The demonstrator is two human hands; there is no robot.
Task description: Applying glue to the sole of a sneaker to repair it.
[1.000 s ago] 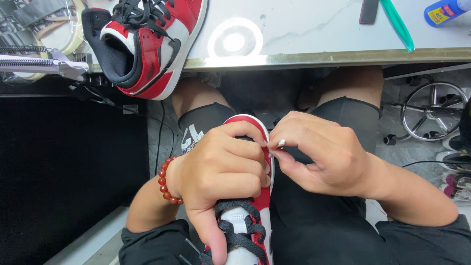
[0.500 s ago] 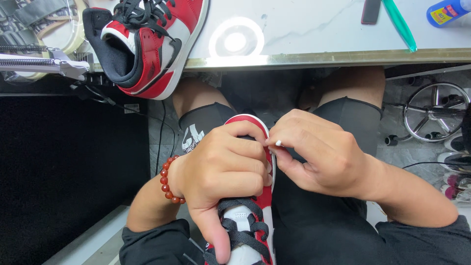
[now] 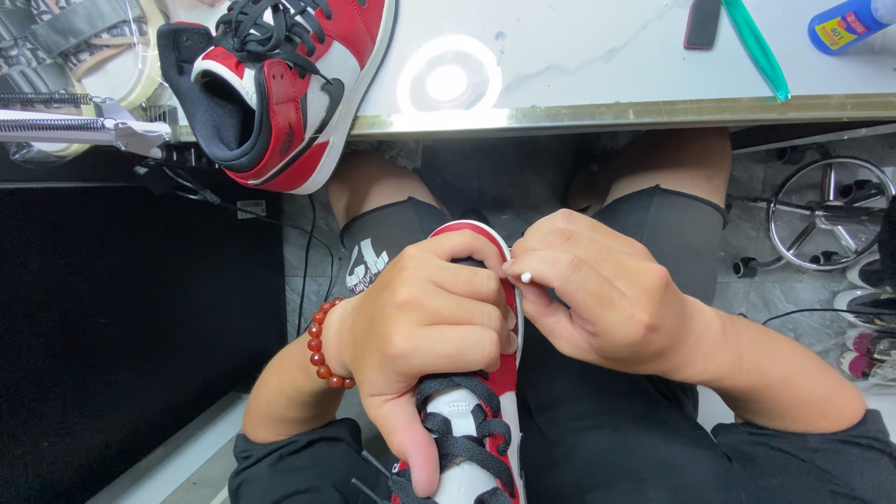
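A red, white and black sneaker with black laces rests in my lap, toe pointing towards the table. My left hand, a red bead bracelet on its wrist, wraps over the sneaker's toe and upper. My right hand presses against the sneaker's right side near the toe, pinching a small white-tipped thing between thumb and fingers. What that thing is stays unclear, since the fingers hide most of it. A matching second sneaker lies on the table edge at upper left.
The white marble-look table shows a round light reflection, a teal tool, a dark flat object and a blue bottle. A chair's wheeled chrome base stands right. A metal lamp arm is on the left.
Hardly anything moved; my right hand's fingertips shifted slightly left along the sneaker's edge with the white-tipped thing, and both hands stay on the sneaker.
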